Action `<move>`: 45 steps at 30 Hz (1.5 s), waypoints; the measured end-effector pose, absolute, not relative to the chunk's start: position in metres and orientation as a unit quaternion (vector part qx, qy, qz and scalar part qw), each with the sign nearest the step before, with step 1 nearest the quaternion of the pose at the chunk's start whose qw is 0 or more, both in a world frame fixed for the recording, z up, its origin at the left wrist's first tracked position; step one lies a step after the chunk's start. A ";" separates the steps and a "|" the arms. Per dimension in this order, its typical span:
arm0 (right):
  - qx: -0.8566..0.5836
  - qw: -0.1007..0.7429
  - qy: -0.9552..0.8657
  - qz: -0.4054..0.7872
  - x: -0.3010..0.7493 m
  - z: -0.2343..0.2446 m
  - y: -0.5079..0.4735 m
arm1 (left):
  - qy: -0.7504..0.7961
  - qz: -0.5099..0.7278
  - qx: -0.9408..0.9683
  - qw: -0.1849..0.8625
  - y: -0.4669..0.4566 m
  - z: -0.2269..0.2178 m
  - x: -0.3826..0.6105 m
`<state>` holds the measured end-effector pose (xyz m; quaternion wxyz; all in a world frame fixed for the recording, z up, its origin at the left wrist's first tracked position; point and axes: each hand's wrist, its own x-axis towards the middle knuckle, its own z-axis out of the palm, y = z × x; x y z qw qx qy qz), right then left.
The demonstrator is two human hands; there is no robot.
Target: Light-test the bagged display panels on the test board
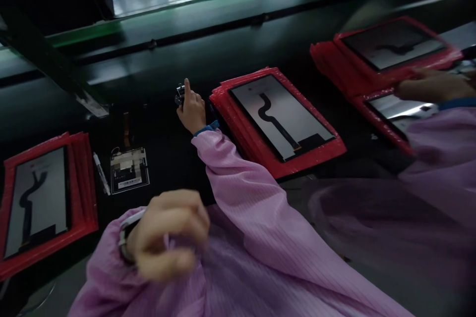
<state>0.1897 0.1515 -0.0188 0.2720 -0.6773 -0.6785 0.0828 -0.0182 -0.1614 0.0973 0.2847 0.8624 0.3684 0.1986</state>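
Note:
My right hand (192,110) reaches forward over the dark bench. Its index finger points up, the other fingers are curled, and it grips a small shiny metal object (179,94) on its left side. My left hand (167,237) is close to the camera and blurred. It wears a wristwatch, and its fingers are closed in a pinch on the pink fabric of my right sleeve (253,198). Just right of my right hand lies a red tray (316,156) holding a grey panel with a black flex cable (277,121).
Another red tray with a panel (80,183) sits at the left, beside a white pen (101,173) and a small circuit part (129,170). At the right, a co-worker's hand (427,84) in a pink sleeve rests on stacked red trays (334,59).

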 end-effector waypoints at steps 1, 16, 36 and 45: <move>-0.679 0.292 -0.668 0.088 0.189 -0.019 0.148 | 0.371 0.193 0.862 0.285 -0.145 0.085 -0.002; -0.610 0.431 -0.664 -0.033 0.237 -0.047 -0.057 | 0.355 0.233 0.873 0.240 -0.062 -0.025 0.056; -0.617 0.429 -0.611 -0.248 0.283 -0.043 -0.122 | 0.375 0.289 0.393 0.788 -0.055 -0.002 0.108; -0.512 0.463 -0.714 -0.117 0.217 -0.038 -0.143 | 0.413 0.374 0.397 0.729 -0.048 0.005 0.115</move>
